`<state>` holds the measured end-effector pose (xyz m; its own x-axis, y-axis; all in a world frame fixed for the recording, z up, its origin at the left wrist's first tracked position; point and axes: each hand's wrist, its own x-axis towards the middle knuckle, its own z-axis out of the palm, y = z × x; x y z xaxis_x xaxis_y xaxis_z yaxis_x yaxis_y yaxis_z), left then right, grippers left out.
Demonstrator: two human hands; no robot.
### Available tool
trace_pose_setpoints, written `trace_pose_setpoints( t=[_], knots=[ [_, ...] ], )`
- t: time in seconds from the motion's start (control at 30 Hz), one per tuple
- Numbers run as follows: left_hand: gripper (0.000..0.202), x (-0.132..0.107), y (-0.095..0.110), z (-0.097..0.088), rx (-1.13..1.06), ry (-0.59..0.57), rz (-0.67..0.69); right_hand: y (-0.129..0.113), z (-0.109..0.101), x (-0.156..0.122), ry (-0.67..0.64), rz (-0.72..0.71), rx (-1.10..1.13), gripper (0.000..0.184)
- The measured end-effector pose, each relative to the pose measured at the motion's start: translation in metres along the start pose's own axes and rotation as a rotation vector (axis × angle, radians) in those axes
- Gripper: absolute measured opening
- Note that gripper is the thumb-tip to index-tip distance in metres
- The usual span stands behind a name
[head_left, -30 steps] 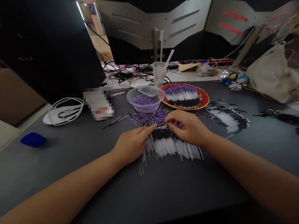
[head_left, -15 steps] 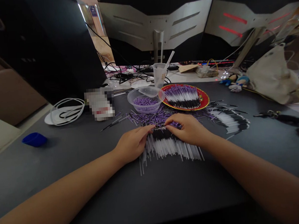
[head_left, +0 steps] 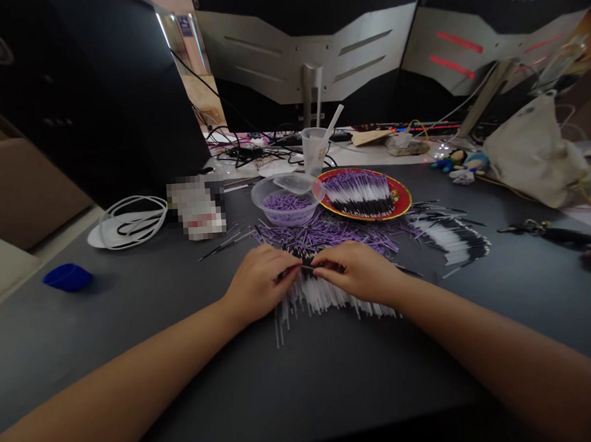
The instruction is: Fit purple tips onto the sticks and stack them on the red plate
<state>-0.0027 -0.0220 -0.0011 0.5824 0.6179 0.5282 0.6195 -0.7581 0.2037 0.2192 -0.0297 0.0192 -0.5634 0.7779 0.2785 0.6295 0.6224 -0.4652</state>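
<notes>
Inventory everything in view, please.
Desk: one, grey, foreground.
Bowl: one, clear, centre.
Plate: one, red, beside bowl.
Cup: one, translucent, behind bowl.
Sticks: many, black, white, purple; desk and plate.
Short pieces: many, purple, bowl and desk.
Thin stick: one, colour unclear, centre.
Monitors: two, black and silver, back.
Computer tower: one, black, left.
Oval object: one, blue, left.
Coiled cable: one, white, left.
Pixelated item: one, pale, left.
Tangled cables: several, black, back.
Figurines: count unclear, mostly blue, right.
Bag: one, pale, right.
Keyring: one, black, right.
Left hand, right hand: two, bare, centre.
</notes>
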Motion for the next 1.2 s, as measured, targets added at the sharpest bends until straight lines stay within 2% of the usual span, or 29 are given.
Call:
trace_pose_setpoints(
  t=[0.1,0.17,0.23,0.3,0.43,0.5,0.63,0.73,0.83,0.93,1.0,1.1,1.2],
  knots=[
    [0.016,0.002,-0.007,0.001,-0.080,0.157,-0.162,0.002,-0.005,-0.002,-0.049,0.077,0.141,0.021],
    [0.019,0.002,-0.009,0.003,-0.155,0.173,-0.285,0.001,-0.005,-0.003,-0.067,0.108,0.214,0.022],
    [0.022,0.001,-0.009,0.003,-0.206,0.155,-0.348,-0.001,-0.004,-0.004,-0.066,0.119,0.244,0.022],
    [0.023,0.000,-0.006,0.003,-0.211,0.141,-0.322,-0.004,-0.001,-0.004,-0.058,0.126,0.252,0.020],
    [0.022,-0.002,0.004,0.001,-0.140,0.077,-0.121,-0.010,0.007,-0.002,-0.015,0.153,0.291,0.010],
    [0.024,-0.002,0.007,0.000,-0.102,0.053,-0.063,-0.013,0.009,-0.001,0.007,0.167,0.317,0.008],
    [0.032,0.001,0.005,-0.003,-0.018,0.028,-0.097,-0.010,0.001,0.004,0.091,0.190,0.320,0.010],
    [0.023,0.005,0.000,-0.006,0.142,-0.109,-0.159,0.016,-0.018,0.013,0.244,0.240,0.232,0.014],
    [0.026,0.007,-0.003,-0.006,0.257,-0.247,-0.223,0.067,-0.047,0.024,0.431,0.388,0.052,0.018],
    [0.032,0.006,-0.003,-0.004,0.240,-0.302,-0.270,0.124,-0.074,0.031,0.456,0.581,-0.118,0.020],
    [0.033,0.005,-0.003,-0.002,0.205,-0.307,-0.280,0.153,-0.086,0.034,0.466,0.635,-0.246,0.022],
    [0.032,0.005,-0.005,0.000,0.169,-0.301,-0.283,0.175,-0.091,0.041,0.465,0.680,-0.322,0.023],
    [0.031,0.005,-0.006,0.001,0.153,-0.306,-0.282,0.179,-0.088,0.052,0.445,0.693,-0.312,0.023]
  ],
)
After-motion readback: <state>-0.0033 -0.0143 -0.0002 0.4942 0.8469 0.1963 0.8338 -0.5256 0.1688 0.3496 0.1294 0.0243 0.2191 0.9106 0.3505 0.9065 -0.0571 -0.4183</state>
